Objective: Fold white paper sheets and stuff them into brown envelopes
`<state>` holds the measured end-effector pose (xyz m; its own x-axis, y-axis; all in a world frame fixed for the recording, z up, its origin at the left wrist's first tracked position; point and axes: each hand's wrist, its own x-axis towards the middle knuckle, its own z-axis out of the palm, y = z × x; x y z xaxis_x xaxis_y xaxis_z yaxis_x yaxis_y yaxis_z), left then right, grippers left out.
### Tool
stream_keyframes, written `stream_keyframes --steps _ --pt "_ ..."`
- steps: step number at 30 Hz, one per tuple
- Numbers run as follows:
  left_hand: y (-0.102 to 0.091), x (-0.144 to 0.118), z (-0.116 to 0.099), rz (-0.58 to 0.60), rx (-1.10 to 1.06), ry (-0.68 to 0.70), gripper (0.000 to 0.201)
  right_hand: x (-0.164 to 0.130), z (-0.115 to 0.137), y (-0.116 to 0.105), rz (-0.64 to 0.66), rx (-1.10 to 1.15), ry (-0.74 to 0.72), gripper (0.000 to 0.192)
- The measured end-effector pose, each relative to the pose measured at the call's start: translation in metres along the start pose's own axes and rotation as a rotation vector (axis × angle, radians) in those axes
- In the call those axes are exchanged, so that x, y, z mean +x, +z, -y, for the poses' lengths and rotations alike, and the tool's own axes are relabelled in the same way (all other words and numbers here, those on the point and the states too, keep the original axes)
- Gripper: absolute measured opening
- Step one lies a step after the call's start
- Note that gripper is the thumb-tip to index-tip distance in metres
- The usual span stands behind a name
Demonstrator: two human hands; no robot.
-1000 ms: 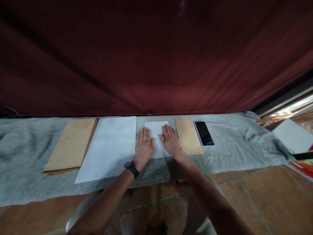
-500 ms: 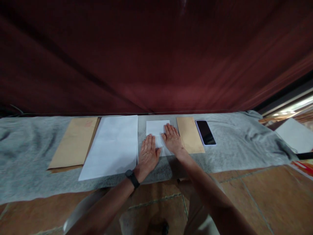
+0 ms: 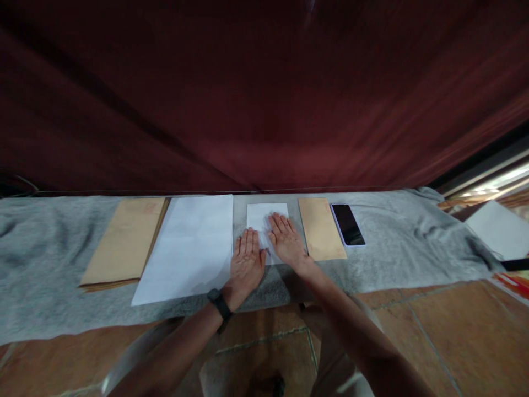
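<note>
A small white sheet of paper (image 3: pixel 260 212), perhaps folded, lies flat on the grey cloth in the middle. My left hand (image 3: pixel 248 259), with a dark watch on its wrist, rests flat over the paper's lower left part, fingers stretched out. Flat on the paper's right half lies my right hand (image 3: pixel 286 240), its fingers extended and pointing up and left. Neither hand grasps anything. Both palms cover much of the paper's lower part. Just right of the right hand is a single brown envelope (image 3: pixel 322 229).
Large white sheets (image 3: pixel 190 242) lie left of my hands, beside a stack of brown envelopes (image 3: pixel 124 240). A phone (image 3: pixel 348 225) sits right of the single envelope. Grey cloth (image 3: pixel 409 237) covers the long surface, with a dark red curtain (image 3: pixel 264 110) behind it.
My right hand has slid a little to the left over the paper. My left hand has shifted slightly left. The paper and the things around it have stayed in place.
</note>
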<state>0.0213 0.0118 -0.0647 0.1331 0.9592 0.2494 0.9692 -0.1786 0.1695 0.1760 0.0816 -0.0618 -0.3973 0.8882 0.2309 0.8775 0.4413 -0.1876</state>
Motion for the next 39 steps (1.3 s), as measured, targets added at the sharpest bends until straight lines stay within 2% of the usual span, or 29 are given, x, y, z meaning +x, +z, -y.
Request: stream_keyframes --steps 3,8,12,16,21,27,34,39 --pt "-0.003 0.000 -0.002 0.007 0.015 -0.005 0.059 -0.002 0.003 0.001 0.016 0.001 -0.019 0.052" --pt "-0.011 0.007 -0.002 0.016 0.022 -0.008 0.058 0.000 -0.008 0.000 0.002 -0.024 0.056 0.054" --pt "-0.012 0.026 -0.006 0.015 -0.008 0.052 0.058 0.002 -0.012 0.001 -0.008 -0.022 0.078 0.055" --pt "-0.001 0.047 -0.011 0.031 -0.038 0.125 0.057 0.003 -0.012 0.003 -0.005 -0.026 0.075 0.053" --pt "0.010 0.055 -0.013 0.062 -0.023 0.078 0.057 0.013 -0.017 0.005 -0.011 -0.030 0.087 0.052" --pt "0.009 0.057 -0.007 0.064 0.009 0.001 0.061 0.024 -0.024 0.007 -0.052 -0.028 0.133 0.053" --pt "0.013 0.063 0.004 0.077 -0.015 -0.052 0.064 0.023 -0.025 0.006 -0.094 -0.015 0.167 0.055" --pt "0.012 0.065 0.003 0.065 -0.046 -0.031 0.060 0.024 -0.011 0.007 -0.039 0.006 0.058 0.051"
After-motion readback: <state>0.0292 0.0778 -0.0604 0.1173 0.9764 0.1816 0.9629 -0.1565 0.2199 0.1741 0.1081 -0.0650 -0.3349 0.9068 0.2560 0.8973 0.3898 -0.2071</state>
